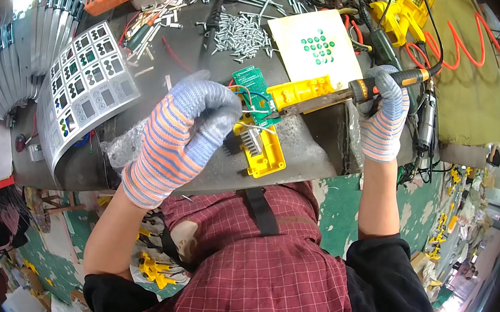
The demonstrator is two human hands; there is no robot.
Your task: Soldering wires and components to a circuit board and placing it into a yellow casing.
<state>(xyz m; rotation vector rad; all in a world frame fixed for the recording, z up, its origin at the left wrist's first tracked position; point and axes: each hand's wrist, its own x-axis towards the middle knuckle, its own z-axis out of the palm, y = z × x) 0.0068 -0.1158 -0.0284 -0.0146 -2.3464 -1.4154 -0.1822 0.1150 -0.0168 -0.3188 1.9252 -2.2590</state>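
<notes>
Little room between yellow case (272, 161) and table edge (314, 174)

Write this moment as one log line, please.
left hand: beside green circuit board; right hand: holding soldering iron; iron tip: at board; screws: piled beyond

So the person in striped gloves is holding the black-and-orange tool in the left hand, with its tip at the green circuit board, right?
Not quite: the head view shows the black-and-orange tool in the gloved right hand, not the left. Its tip is indeed at the green circuit board.
</notes>
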